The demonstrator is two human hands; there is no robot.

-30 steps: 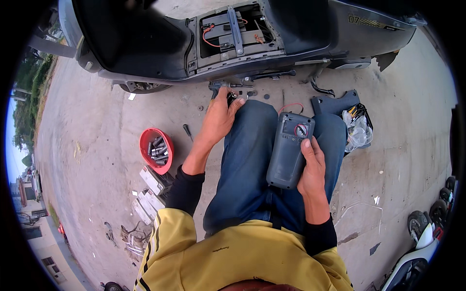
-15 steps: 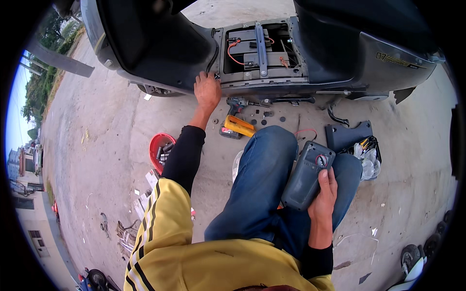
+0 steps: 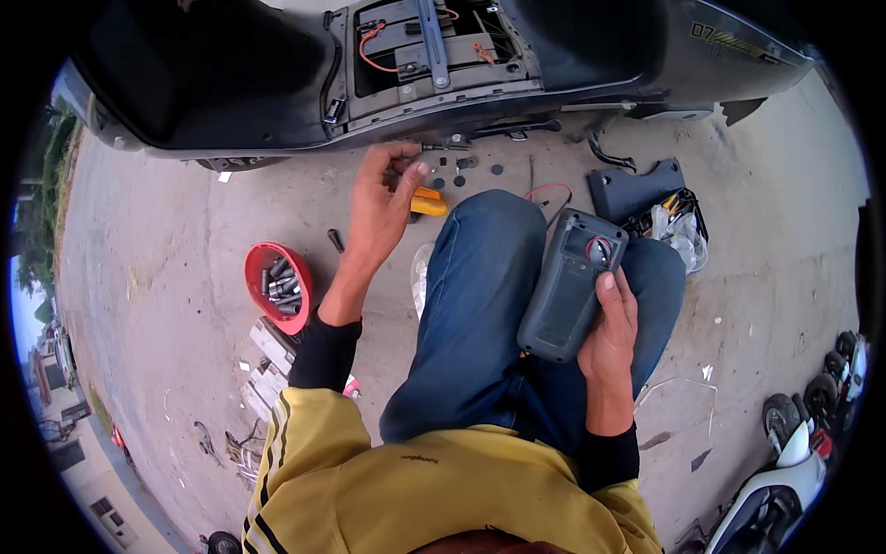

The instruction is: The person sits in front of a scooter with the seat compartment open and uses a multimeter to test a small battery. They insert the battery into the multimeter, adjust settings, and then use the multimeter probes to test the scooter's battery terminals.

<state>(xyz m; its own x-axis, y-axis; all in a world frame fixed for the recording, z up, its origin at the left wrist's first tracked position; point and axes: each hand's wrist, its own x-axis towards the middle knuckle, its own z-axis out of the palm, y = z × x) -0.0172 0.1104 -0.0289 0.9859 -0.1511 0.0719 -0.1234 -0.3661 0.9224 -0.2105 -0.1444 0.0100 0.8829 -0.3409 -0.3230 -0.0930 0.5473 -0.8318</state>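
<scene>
My right hand [image 3: 609, 332] grips the lower right side of a dark grey multimeter [image 3: 563, 319], resting it back side up on my thighs. Its battery compartment is uncovered, and thin red wire [image 3: 599, 249] shows inside. My left hand [image 3: 380, 203] is in the air just this side of the scooter, thumb and curled fingers apart, with nothing seen between them. Past it, on the scooter's footboard, lies a small black block [image 3: 334, 111] with a pale end, like a battery. The left hand partly hides a yellow-orange piece [image 3: 427, 202] and most of a power drill [image 3: 446, 146] on the ground.
The scooter [image 3: 231, 83] stretches across the far side; batteries with red cables [image 3: 374, 55] show in its uncovered bay. A red bowl of sockets [image 3: 277, 286] stands left. Small loose parts [image 3: 460, 171], a dark panel [image 3: 637, 189] and a tool bag [image 3: 678, 222] lie beyond my knees.
My left hand has come away from the scooter's footboard toward me, leaving the small black block there. My right hand still holds the multimeter. The view has shifted, showing more ground nearby.
</scene>
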